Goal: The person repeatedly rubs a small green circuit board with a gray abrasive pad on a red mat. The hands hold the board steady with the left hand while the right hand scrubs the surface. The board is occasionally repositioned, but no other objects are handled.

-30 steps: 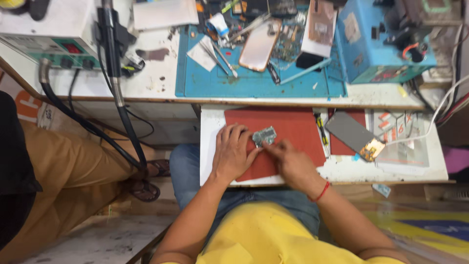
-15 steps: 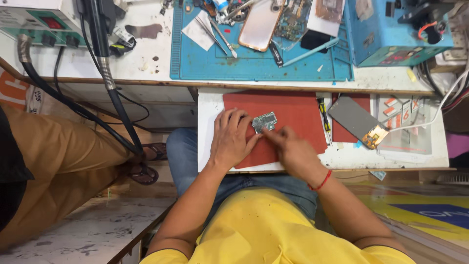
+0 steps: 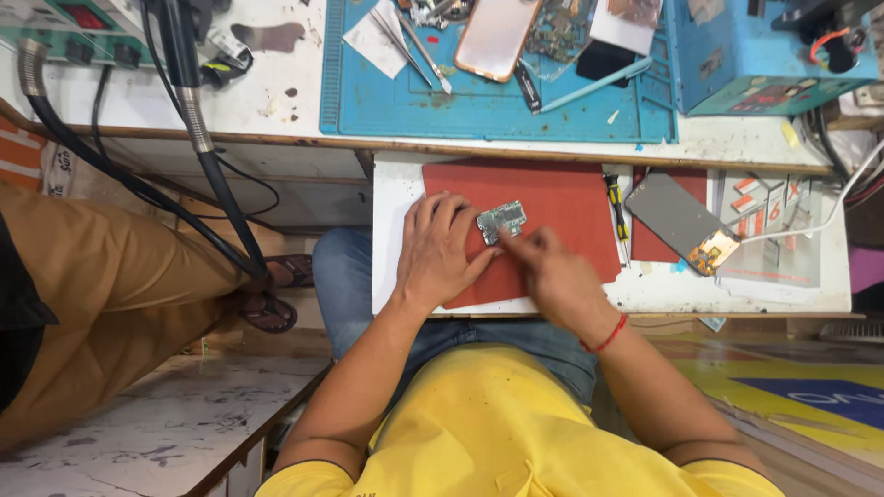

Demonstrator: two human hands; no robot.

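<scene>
The person's left hand (image 3: 440,247) lay flat on the red mat (image 3: 562,207), fingers spread a little, its fingertips touching the left end of a small circuit board (image 3: 502,221) and steadying it. The board sat on the upper middle of the mat, between the two hands, on the white pull-out shelf (image 3: 394,239) below the main bench. Its long axis ran roughly across the shelf, tilted so that the right end stood slightly higher in the picture than the left; which face was up could not be told.

The right hand (image 3: 557,276) was bunched, forefinger and thumb drawn together at the board's lower right edge; whether they pinched a tool or only the board could not be told. Such work seemed best done with the left hand pressing the board flat against the mat so it could not slide, and the right working lightly at the edge.

Farther right lay a yellow-handled screwdriver (image 3: 614,204) and a grey phone panel (image 3: 680,221), well apart from the board.
</scene>
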